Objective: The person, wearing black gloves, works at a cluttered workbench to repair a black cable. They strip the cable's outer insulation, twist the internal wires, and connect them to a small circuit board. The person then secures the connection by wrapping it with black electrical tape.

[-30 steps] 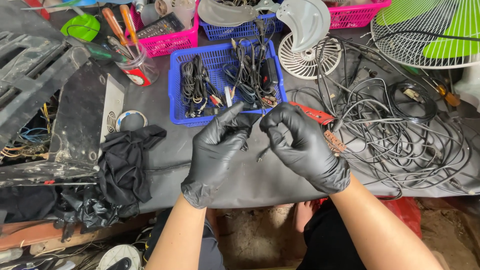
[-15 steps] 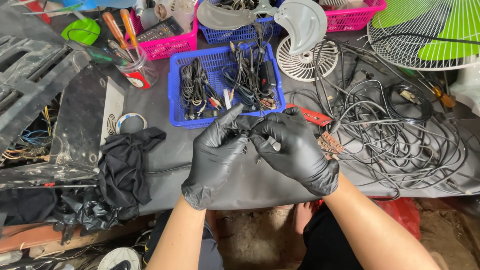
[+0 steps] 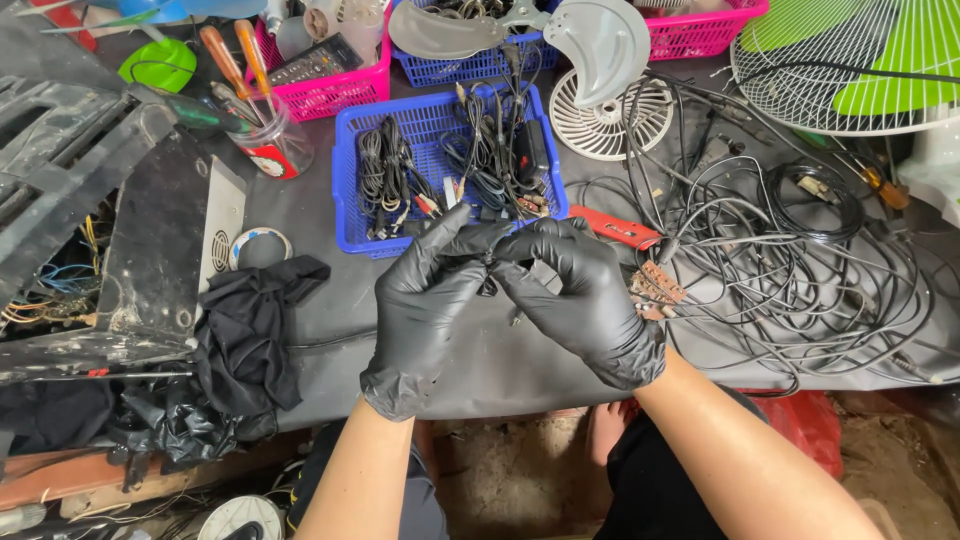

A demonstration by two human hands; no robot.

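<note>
A small dark part (image 3: 490,262) sits pinched between the fingertips of both gloved hands, just left of the middle of the frame and slightly above it. It is mostly hidden by the gloves, so which way it points and how its long axis runs cannot be told; only a dark bit shows where the fingertips meet.

The left hand (image 3: 428,300), in a black glove, comes up from the lower middle with its fingers curled and closed, thumb and forefinger meeting on the part at their tips. The right hand (image 3: 585,295), also in a black glove, comes in from the lower right, its fingers bent inward and closed on the same part from the other side. The fingertips of both hands touch there, above the dark worktop (image 3: 500,360).

Just above the hands, at upper middle, stands a blue basket (image 3: 345,200) holding bundled black cables and plugs. To the right of the hands lies a red flat tool (image 3: 615,228), and just beside the right hand a small brown circuit piece (image 3: 655,288). A loose tangle of black cables (image 3: 790,250) spreads across the right side. A white fan grille (image 3: 600,120) lies at upper middle right, and a green fan behind a wire guard (image 3: 850,60) fills the upper right corner. A black cloth (image 3: 250,330) lies left of the left hand, a roll of tape (image 3: 258,243) above it, and a jar of screwdrivers (image 3: 265,140) at upper left.
</note>
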